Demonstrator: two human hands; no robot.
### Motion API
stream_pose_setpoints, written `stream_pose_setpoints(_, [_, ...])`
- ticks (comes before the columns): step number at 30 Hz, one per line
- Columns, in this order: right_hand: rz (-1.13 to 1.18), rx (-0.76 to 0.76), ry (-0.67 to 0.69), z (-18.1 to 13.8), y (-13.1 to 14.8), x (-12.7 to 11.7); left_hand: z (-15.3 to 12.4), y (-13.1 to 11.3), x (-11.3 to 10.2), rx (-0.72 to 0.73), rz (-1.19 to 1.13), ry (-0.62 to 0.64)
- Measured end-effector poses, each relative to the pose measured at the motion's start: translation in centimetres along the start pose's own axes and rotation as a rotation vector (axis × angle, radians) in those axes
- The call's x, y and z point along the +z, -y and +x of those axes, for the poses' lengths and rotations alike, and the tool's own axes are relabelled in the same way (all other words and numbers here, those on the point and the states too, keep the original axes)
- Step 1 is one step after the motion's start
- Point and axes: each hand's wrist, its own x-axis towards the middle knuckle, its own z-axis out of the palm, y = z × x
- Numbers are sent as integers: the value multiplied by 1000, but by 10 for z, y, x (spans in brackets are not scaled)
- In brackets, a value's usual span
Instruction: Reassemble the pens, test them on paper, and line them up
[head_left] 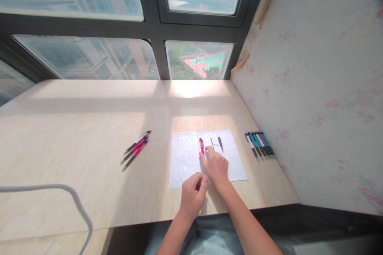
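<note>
A pen lies in parts on a white sheet of paper [182, 163]. Its pink barrel [201, 146] with a black top is at the left, a thin refill [212, 142] beside it, and a black tapered grip piece [220, 144] farther right. Around the barrel's near end are the thumb and index finger of my right hand [216, 166]. My left hand [193, 193] is curled closed over the paper's near edge, thumb against the fingers; whatever it may hold is hidden.
Several pens [136, 149], pink and white with black ends, lie fanned to the left. A row of colored pens [259, 144] lies on the right near the wallpapered wall [323, 87]. A grey cable [70, 189] arches at lower left. Windows stand behind the wooden tabletop [89, 139].
</note>
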Motion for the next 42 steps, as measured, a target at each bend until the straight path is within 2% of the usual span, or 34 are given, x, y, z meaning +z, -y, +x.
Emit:
stream_pose_setpoints(5, [77, -2, -13, 5, -2, 3, 1, 2, 1, -76, -126, -58])
stream_pose_setpoints(9, [422, -83, -52, -8, -14, -7, 7, -2, -1, -262, -359, -186])
stream_pose_setpoints(12, [664, -166, -31, -24, -19, -20, 16, -9, -3, -397, -598, -178])
stream_pose_setpoints(15, [714, -237, -7, -37, -21, -31, 24, -16, -1, -458, -822, -158])
stream_pose_setpoints(18, [740, -230, -26, -38, -27, -35, 29, -17, 2, -518, -1059, -162])
stream_pose_setpoints(20, [692, -178, -77, -30, -34, -36, 29, -15, 4, -554, -1245, -152])
stream_pose_setpoints(22, [530, -130, -134, -16, -39, -35, 29, -12, 4, -555, -1369, -133])
stream_pose_setpoints(26, [139, -106, -103, 13, -40, -31, 25, -9, 3, -506, -1345, 4])
stream_pose_setpoints(28, [16, -88, -60, 23, -36, -28, 24, -8, 4, -496, -1316, 90])
stream_pose_setpoints(30, [-61, -72, -23, 29, -32, -24, 24, -8, 5, -499, -1325, 123])
stream_pose_setpoints(38, [-156, -115, 33, 35, -25, -15, 24, -5, 6, -499, -1405, 108])
stream_pose_setpoints(42, [93, -215, 0, 28, -25, -20, 24, -8, 5, -520, -1419, 70])
